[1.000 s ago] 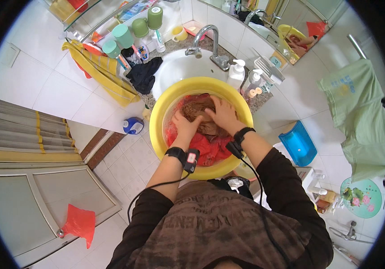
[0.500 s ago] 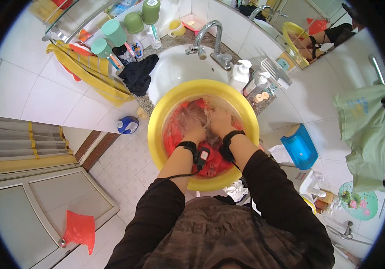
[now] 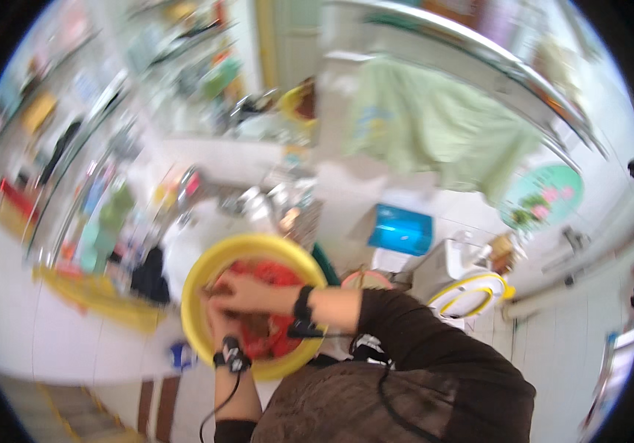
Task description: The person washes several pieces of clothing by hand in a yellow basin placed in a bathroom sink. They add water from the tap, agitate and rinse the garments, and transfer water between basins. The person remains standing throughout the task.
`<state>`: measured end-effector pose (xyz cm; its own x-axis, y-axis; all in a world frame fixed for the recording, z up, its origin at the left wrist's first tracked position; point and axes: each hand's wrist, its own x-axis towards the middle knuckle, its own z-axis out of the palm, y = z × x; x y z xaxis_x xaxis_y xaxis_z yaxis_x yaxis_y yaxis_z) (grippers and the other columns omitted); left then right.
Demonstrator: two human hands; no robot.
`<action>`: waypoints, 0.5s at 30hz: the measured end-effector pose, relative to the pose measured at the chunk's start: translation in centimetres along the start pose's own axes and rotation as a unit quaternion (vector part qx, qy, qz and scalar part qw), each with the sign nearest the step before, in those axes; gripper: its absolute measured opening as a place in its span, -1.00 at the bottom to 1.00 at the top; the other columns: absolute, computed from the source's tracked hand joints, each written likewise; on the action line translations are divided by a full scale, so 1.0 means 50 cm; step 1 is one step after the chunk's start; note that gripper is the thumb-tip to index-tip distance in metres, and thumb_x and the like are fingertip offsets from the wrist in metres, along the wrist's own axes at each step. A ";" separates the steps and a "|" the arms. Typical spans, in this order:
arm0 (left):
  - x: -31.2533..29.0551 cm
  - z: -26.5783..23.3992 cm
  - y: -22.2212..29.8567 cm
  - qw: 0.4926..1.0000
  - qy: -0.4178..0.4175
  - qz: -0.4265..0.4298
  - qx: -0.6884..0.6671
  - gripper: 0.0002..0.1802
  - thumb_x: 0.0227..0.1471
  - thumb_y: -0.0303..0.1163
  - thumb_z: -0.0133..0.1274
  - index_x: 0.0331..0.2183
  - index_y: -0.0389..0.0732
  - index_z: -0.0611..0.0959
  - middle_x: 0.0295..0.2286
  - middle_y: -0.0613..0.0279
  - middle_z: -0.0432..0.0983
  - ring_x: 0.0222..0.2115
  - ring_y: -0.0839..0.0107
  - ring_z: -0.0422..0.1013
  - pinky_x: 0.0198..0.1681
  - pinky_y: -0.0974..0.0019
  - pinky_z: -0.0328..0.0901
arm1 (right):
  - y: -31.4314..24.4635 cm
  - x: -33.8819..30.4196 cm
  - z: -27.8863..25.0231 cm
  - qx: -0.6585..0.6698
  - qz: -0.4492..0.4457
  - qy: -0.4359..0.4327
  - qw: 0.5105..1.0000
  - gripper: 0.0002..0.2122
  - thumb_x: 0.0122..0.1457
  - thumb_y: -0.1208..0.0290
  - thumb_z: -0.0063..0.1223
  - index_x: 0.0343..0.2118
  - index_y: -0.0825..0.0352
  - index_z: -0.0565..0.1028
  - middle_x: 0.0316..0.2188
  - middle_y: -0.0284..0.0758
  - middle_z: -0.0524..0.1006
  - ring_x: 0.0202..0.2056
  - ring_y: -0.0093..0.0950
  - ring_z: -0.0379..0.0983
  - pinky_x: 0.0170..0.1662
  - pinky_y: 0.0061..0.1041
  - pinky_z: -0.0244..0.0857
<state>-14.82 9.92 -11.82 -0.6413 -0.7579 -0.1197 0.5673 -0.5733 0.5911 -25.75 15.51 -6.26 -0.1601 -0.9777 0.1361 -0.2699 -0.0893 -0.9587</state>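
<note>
A yellow basin (image 3: 193,306) with wet red fabric (image 3: 276,275) in it stands against the sink. Over the left half of the basin, both my hands have come together. Coming in from the right, my right hand (image 3: 247,293) lies over the fingers of my left hand (image 3: 219,319), which reaches up from below. Blur smears the fingers, so I cannot make out whether anything is between them. Both wrists wear black straps with small devices and cables.
Behind the basin is the white sink (image 3: 184,247), with black cloth (image 3: 151,275) at its left and pump bottles (image 3: 258,207) at its right. A yellow towel (image 3: 99,299) hangs farther left. On the right are a blue holder (image 3: 401,229) and a toilet (image 3: 472,297).
The view has swung to the right. My hands, formerly apart in the water and on the red fabric, are now raised and together at the basin's left side.
</note>
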 end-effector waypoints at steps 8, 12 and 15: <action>0.056 -0.003 -0.016 0.976 0.101 -0.045 0.187 -0.51 0.18 -0.08 -0.19 0.04 -0.17 0.39 -0.11 0.11 0.43 -0.13 0.22 0.40 -0.04 0.20 0.33 | 0.104 -0.010 -0.064 -0.234 0.019 0.084 0.968 -0.59 0.14 -0.01 -0.08 -0.13 0.24 0.33 -0.34 -0.04 0.52 -0.28 -0.03 0.44 -0.21 -0.13 0.30; 0.062 -0.059 -0.055 0.943 0.097 0.000 0.318 -0.43 0.10 -0.12 -0.02 0.07 -0.22 0.33 0.02 0.00 0.30 -0.05 0.18 0.35 -0.03 0.23 0.32 | 0.181 -0.014 -0.093 -0.336 0.066 0.120 0.932 -0.55 0.11 0.04 -0.01 -0.03 0.23 0.30 -0.25 -0.08 0.47 -0.19 -0.07 0.41 -0.13 -0.15 0.27; 0.070 -0.112 -0.090 0.759 0.129 0.031 0.637 -0.08 -0.07 -0.06 0.17 0.19 -0.22 0.10 0.17 -0.18 -0.02 0.14 0.01 0.10 0.10 0.11 0.18 | 0.211 -0.045 -0.085 -0.440 0.038 0.055 0.896 -0.45 0.08 0.08 0.05 0.10 0.19 0.24 -0.12 -0.10 0.38 -0.06 -0.09 0.31 -0.01 -0.14 0.17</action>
<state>-16.72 8.11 -19.36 -0.4182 -0.9010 -0.1157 -0.4738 0.1077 0.8740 -32.26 17.59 -15.65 -0.2889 -0.9458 0.1480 -0.8902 0.2086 -0.4051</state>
